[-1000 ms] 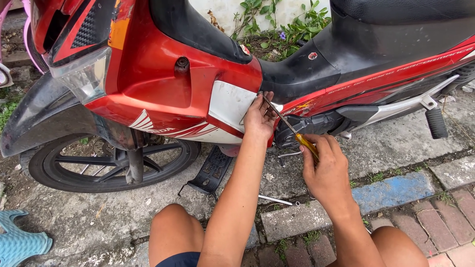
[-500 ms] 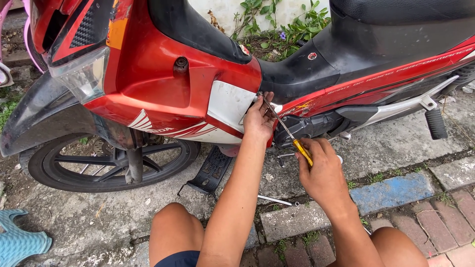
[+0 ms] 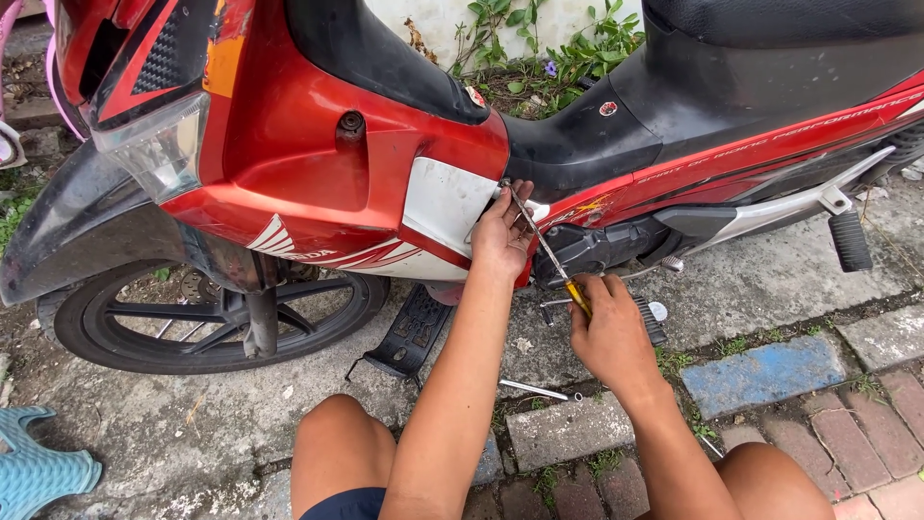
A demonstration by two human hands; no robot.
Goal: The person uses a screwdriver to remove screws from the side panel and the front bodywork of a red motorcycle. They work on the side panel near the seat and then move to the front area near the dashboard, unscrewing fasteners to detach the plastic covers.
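At the centre of the frame, the right hand (image 3: pixel 608 332) gripped the yellow handle of a screwdriver (image 3: pixel 549 252), whose shaft slanted up-left to the motorbike's red panel (image 3: pixel 318 173). The left hand (image 3: pixel 500 231) curled around the tip, fingers touching the panel.
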